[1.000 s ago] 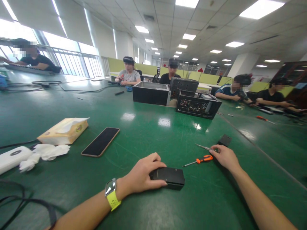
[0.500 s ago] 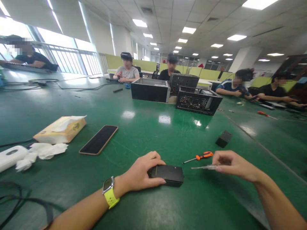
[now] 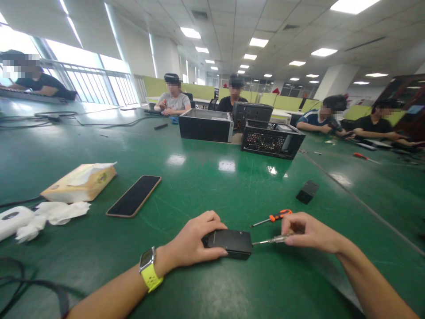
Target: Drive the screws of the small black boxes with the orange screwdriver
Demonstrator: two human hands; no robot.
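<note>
- Over on the far left of the green surface, a white gadget sits right by some crumpled tissues.
- Next along is a yellowish tissue box with white tissue sticking out of its top. That's the only content I can see in it.
- Then a phone, dark screen up, tan edge, lying at a slant.
- Left hand, watch with a neon yellow strap on the wrist: its fingers are clamped on the left end of the black box, thumb along the near side.
- Further back there's a dark case, open on top with pale grey inside; can't really make out any contents.
- The black box itself lies flat on the surface, between the hands. Oblong, matte, squared edges, a thin goldish line near the left hand and tiny light dots on top.
- Behind it, well back, a holey case with a pale part at its right side, stuff inside too blurry to name.
- Thin screwdriver, clearish handle, tip at the box's right end; can't tell if it's actually in anything.
- Just behind that, an orange-and-black screwdriver.
- Right hand: fingers pinched together on the thin one's handle.
</note>
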